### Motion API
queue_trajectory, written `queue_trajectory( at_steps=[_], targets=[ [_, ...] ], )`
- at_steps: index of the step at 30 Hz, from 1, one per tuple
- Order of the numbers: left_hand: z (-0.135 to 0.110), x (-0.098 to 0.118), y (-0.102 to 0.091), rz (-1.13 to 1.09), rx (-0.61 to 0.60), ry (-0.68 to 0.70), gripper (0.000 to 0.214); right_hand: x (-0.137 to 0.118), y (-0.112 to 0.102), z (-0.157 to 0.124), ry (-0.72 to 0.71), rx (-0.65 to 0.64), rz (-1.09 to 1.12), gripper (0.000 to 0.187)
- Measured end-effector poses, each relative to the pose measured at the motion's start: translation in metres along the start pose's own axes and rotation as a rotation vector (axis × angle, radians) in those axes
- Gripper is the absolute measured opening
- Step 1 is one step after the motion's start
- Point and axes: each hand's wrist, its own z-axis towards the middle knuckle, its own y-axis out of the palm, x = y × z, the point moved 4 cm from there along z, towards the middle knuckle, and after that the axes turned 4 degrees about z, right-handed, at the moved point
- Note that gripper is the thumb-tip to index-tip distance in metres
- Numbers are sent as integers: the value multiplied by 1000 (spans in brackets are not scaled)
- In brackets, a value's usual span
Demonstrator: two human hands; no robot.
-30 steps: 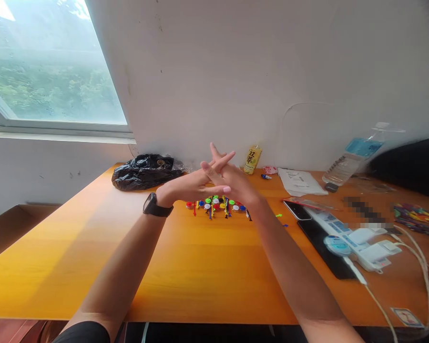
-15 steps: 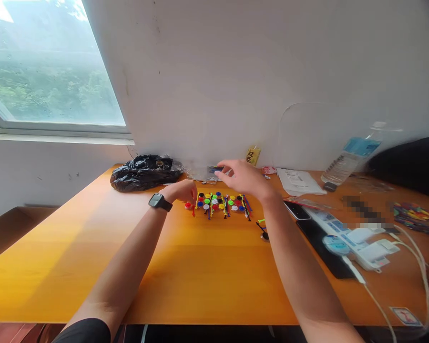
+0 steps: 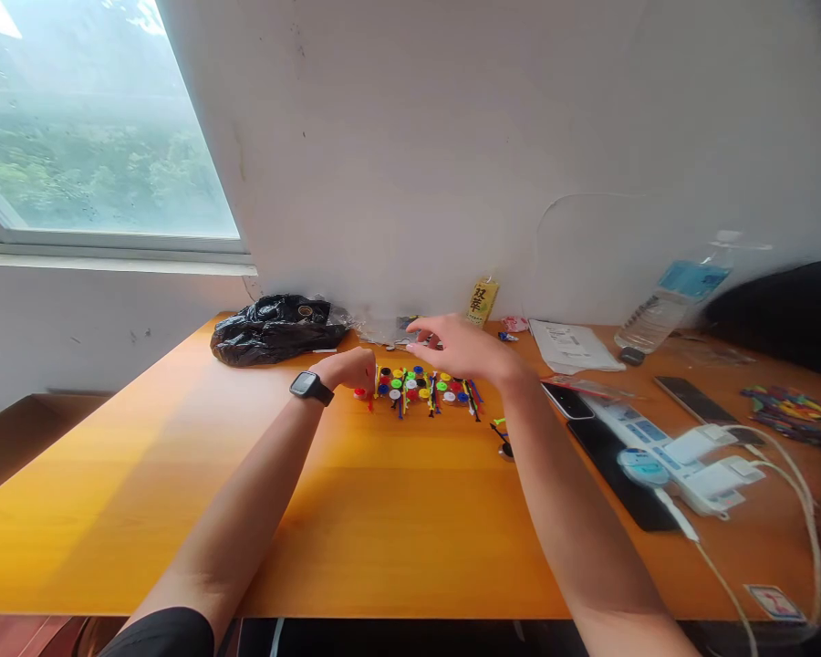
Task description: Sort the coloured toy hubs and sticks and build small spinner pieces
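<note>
A row of small colourful round pieces [image 3: 412, 385] with thin coloured arrow-ended sticks [image 3: 432, 401] among them lies near the back of the table. At the row's left end, my left hand [image 3: 351, 368], with a black watch on its wrist, is bent down and closed. Its fingertips are mostly hidden, so what they hold cannot be made out. A red round piece [image 3: 359, 393] lies just below it. My right hand [image 3: 460, 347] hovers over the back of the row, thumb and fingers apart, with nothing visible between them. A black round piece [image 3: 505, 451] lies beside my right forearm.
A black plastic bag [image 3: 266, 330] lies at the back left. On the right are a phone [image 3: 566, 401], a power strip [image 3: 677, 461] with cables, a tilted water bottle [image 3: 674, 297], papers [image 3: 575, 347] and a pile of coloured sticks [image 3: 790, 409]. A yellow packet [image 3: 483, 301] leans on the wall.
My right hand has shifted slightly left and down, its fingers still apart. My left hand has turned a little at the row's left end. The pieces look unmoved.
</note>
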Motion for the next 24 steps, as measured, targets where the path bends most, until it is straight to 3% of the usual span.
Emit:
queue_trajectory(
  at_steps=[5, 9, 15, 20, 24],
  targets=[
    [-2, -3, -5, 12, 4, 33, 11, -1, 2, -1, -5, -72, 17, 37],
    [-12, -1, -24, 27, 58, 65, 16, 1, 3, 1, 8, -92, 29, 37],
    [-48, 33, -68, -114, 260, 235, 16, 11, 9, 8, -15, -120, 68, 44],
    [-70, 61, -87, -235, 338, 352, 16, 14, 16, 13, -84, -209, 255, 59],
    [-78, 72, -93, -276, 394, 368, 13, 0, 16, 12, -200, -227, 431, 33]
  ],
)
